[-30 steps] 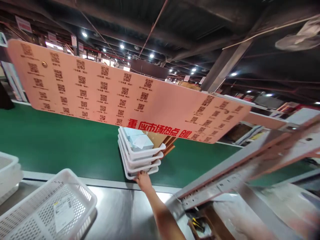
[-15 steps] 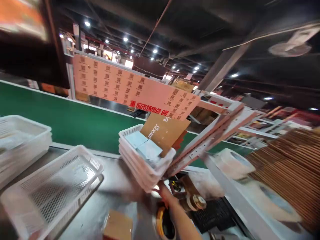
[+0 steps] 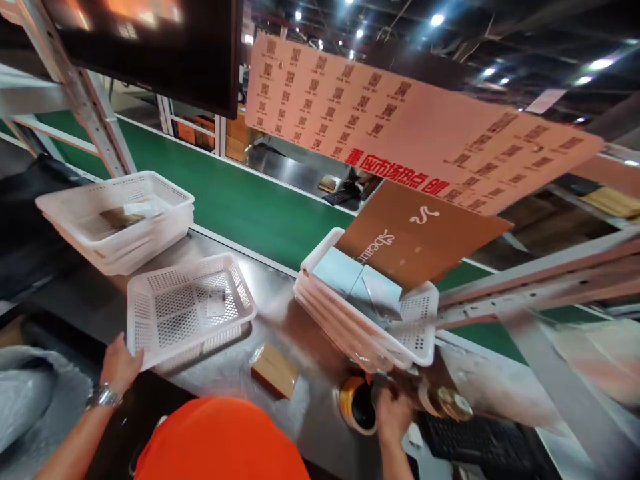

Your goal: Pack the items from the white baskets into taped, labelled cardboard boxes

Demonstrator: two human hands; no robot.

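Note:
My left hand, a watch on its wrist, grips the near corner of a single white perforated basket with a paper label inside. My right hand is curled under the near edge of a tilted stack of white baskets; the grip itself is blurred. The top basket holds pale blue boxes and a brown flat cardboard sheet. A yellow tape roll and a tape dispenser lie right beside that hand.
A small brown carton lies on the steel table. Another basket stack stands at the left. A green conveyor belt runs behind. A pink QR-code sign and a monitor hang overhead. A keyboard sits lower right.
My right hand has pulled the basket stack off the green belt onto the steel table towards me. My view has dropped and my left hand has come in and gripped the single basket.

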